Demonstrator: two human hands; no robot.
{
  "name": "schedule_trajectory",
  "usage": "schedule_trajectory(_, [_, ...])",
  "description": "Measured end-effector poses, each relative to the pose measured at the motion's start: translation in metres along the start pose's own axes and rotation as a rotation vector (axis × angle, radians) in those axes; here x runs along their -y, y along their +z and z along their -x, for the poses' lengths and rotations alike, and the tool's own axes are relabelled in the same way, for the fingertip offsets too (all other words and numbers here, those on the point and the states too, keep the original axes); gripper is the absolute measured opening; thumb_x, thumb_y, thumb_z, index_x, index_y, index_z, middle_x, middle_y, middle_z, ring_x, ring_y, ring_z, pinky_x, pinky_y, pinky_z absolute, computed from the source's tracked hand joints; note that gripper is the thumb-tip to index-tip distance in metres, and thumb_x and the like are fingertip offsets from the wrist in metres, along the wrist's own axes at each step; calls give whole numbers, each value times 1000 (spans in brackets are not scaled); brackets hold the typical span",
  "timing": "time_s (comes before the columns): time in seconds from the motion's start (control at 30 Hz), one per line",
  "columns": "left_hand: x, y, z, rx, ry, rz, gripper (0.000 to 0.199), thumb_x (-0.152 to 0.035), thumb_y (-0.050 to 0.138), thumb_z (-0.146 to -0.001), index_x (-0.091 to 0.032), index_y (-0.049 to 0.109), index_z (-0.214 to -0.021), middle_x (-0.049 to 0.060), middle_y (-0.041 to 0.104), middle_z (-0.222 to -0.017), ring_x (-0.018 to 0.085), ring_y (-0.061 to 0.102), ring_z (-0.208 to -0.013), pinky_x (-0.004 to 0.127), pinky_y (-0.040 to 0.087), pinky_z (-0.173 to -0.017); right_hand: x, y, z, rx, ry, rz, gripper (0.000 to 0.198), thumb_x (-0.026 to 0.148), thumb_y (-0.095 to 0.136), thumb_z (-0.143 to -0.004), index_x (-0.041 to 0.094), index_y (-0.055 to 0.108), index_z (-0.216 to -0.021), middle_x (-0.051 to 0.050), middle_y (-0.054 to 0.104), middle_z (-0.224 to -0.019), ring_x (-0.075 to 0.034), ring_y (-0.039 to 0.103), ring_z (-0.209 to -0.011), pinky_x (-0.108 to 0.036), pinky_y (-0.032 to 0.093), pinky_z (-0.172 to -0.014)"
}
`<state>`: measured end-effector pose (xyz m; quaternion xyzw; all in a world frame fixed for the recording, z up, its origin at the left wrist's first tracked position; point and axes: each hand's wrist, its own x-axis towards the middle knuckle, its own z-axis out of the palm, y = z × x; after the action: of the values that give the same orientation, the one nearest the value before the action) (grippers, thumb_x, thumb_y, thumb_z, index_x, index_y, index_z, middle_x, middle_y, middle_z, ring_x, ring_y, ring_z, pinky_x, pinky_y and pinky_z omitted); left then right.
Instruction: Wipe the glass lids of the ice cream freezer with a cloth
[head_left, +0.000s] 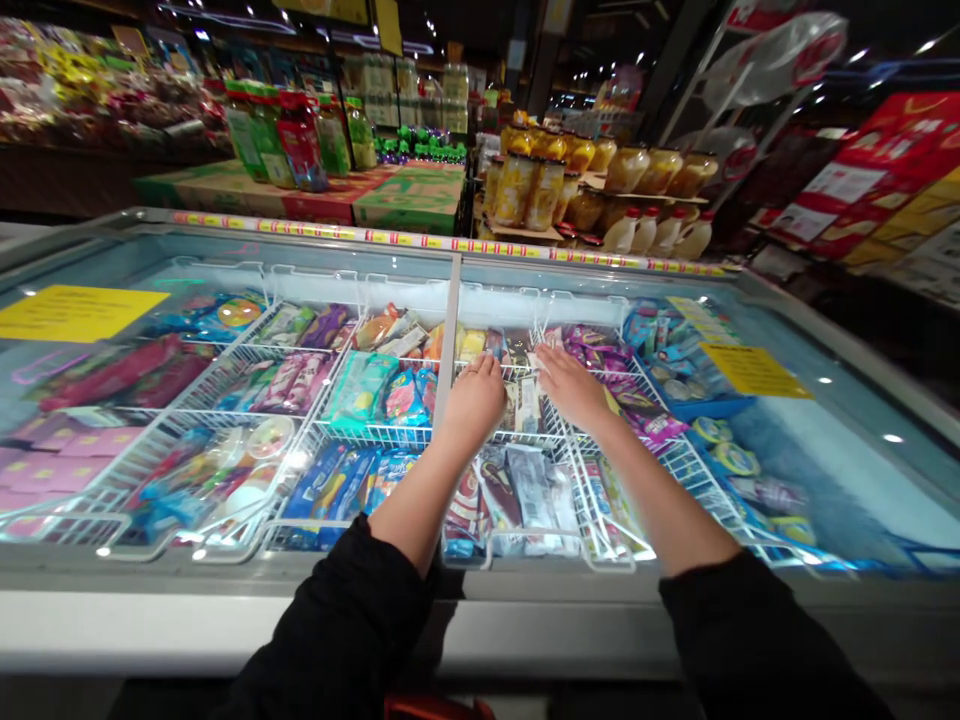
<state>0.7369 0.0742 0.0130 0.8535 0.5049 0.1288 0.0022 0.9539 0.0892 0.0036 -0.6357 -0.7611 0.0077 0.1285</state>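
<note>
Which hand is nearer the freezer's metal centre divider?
Left. The left hand is just right of the metal centre divider; the right hand is farther to the right.

One head-worn camera looks forward and down from above the near edge of a chest freezer point(187, 625), close enough that the freezer spans the view from nine to three o'clock. The forearms point(667, 500) enter from about seven and five, bringing the left hand point(478, 393) and right hand point(566, 385) near the dial's centre. Just past twelve, the view carries over to jars point(525, 188) farther off.
</note>
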Motion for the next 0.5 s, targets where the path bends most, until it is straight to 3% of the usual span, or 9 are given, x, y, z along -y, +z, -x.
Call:
schedule_trajectory(0.13, [1, 5, 4, -18, 1, 16, 55, -12, 45, -104, -3, 52, -158, 21, 48, -166, 27, 46, -157, 40, 39, -130, 42, 4, 35, 10, -142, -39, 61, 27, 39, -105, 25, 49, -165, -3, 46, -170, -27, 39, -160, -54, 33, -133])
schedule_trajectory(0.23, [3, 6, 8, 4, 12, 24, 54, -11, 42, -105, -2, 52, -158, 20, 46, -167, 26, 44, -158, 39, 37, -131, 66, 1, 41, 14, -174, -58, 61, 24, 38, -105, 19, 50, -164, -6, 47, -169, -26, 40, -160, -52, 32, -134])
schedule_trajectory(0.5, [3, -2, 23, 33, 34, 46, 52, -13, 42, -107, 1, 52, -157, 21, 47, -166, 28, 44, -158, 41, 37, -132, 73, -4, 47, -5, -121, -107, 61, 25, 37, -106, 20, 47, -167, -8, 48, -169, -26, 40, -160, -52, 32, -134])
